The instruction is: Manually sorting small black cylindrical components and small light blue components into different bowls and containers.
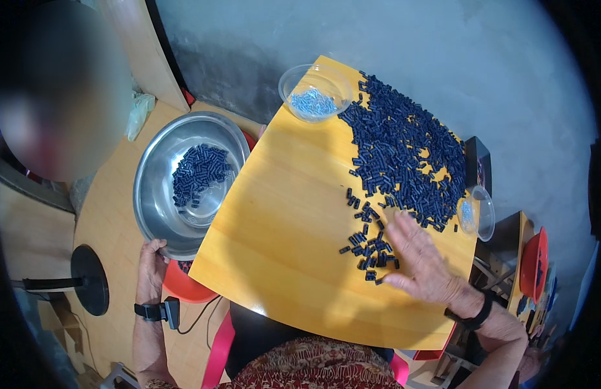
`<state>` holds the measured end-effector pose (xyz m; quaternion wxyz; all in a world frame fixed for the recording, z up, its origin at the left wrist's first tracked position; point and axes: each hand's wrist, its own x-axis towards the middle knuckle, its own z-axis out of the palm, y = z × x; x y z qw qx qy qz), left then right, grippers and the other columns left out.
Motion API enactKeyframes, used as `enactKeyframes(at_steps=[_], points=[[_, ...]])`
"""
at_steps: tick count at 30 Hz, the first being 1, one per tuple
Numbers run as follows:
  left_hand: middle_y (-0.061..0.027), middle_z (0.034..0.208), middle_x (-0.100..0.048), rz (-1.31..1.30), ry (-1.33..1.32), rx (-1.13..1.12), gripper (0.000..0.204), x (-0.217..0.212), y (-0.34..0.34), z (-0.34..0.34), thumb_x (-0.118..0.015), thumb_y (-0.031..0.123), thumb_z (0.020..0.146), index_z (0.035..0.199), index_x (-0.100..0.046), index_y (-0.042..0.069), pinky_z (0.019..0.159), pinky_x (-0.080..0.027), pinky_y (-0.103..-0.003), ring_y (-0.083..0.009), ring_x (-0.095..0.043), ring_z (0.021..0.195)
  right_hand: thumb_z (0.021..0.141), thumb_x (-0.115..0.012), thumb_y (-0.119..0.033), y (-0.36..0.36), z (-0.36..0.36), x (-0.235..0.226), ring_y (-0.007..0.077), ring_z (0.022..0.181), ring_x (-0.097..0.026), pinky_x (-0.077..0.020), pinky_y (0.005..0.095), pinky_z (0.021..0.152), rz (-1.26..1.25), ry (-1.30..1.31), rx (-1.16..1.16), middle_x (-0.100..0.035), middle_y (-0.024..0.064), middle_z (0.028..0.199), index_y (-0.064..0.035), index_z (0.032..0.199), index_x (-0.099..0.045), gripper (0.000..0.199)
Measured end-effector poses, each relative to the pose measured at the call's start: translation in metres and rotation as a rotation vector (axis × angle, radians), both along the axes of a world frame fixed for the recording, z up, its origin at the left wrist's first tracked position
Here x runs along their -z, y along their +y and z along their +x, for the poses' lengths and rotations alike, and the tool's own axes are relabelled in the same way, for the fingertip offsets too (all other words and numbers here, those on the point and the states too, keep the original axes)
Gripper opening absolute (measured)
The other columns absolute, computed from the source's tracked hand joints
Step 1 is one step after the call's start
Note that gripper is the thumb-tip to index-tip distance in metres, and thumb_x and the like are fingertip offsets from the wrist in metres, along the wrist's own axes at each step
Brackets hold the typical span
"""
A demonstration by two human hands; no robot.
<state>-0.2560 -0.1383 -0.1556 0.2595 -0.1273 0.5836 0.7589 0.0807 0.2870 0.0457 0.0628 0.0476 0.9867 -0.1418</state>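
My left hand point(154, 251) grips the near rim of a round metal basin point(151, 214), fingers curled over its edge. Inside the basin lies a heap of small dark cylindrical pieces point(200, 172). On the right, my right hand point(417, 256) is flat with its fingers stretched out, over the yellow tabletop point(281, 259). A small group of dark cylindrical pieces point(371, 253) lies just left of its fingers and thumb. Beyond the fingertips spreads a large pile of the same pieces point(404, 149). Whether my palm touches the table, I cannot tell.
A clear plastic bowl point(315, 93) with small silvery-blue bits stands at the table's far left corner. Another clear bowl point(482, 214) sits at the right edge, near a black box point(478, 163). A red basin point(190, 285) shows under the metal one; another red basin point(533, 264) is far right.
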Motion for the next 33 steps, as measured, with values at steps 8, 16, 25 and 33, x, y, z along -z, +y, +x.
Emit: enactKeyframes(at_steps=[8,16,25,33], points=[[0.0028,0.066,-0.055,-0.041,-0.011,0.025,0.008,-0.017,0.012,0.012,-0.062,0.007,0.078,0.084,-0.057,0.009,0.048,-0.035,-0.023,-0.009,-0.046,0.05,0.096,-0.046,-0.052,-0.004,-0.046,-0.053,0.0298,0.14,-0.029,-0.0239,0.0424,0.114,-1.152,0.249,0.655,-0.032,0.0213,0.15,-0.0047,0.151,-0.02,0.077],[0.0032,0.071,-0.062,0.013,0.026,0.142,0.004,-0.015,0.0,0.008,-0.064,0.009,0.078,0.078,-0.061,0.011,0.047,-0.039,-0.02,-0.0078,-0.054,0.055,0.091,-0.063,-0.039,-0.024,0.004,0.007,0.0297,0.146,-0.015,-0.0158,0.0426,0.117,-0.771,0.273,0.599,-0.015,0.0201,0.157,-0.0029,0.152,-0.009,0.089],[0.0043,0.076,-0.056,-0.041,0.026,0.073,0.017,-0.029,0.01,0.017,-0.064,0.007,0.078,0.093,-0.057,0.009,0.047,-0.033,-0.021,-0.005,-0.048,0.056,0.083,-0.067,-0.053,-0.047,0.016,0.046,0.0423,0.145,-0.01,-0.0136,0.0483,0.116,-0.008,0.035,0.206,-0.012,0.0275,0.155,0.0046,0.15,-0.008,0.106],[0.004,0.072,-0.055,-0.037,0.08,0.122,0.019,-0.037,0.014,0.011,-0.065,0.006,0.079,0.095,-0.055,0.009,0.046,-0.034,-0.02,-0.005,-0.048,0.055,0.078,-0.068,-0.059,-0.032,-0.025,0.056,0.0436,0.143,-0.016,-0.018,0.0517,0.115,-0.018,0.188,0.164,-0.016,0.0279,0.154,-0.0007,0.15,-0.016,0.106]])
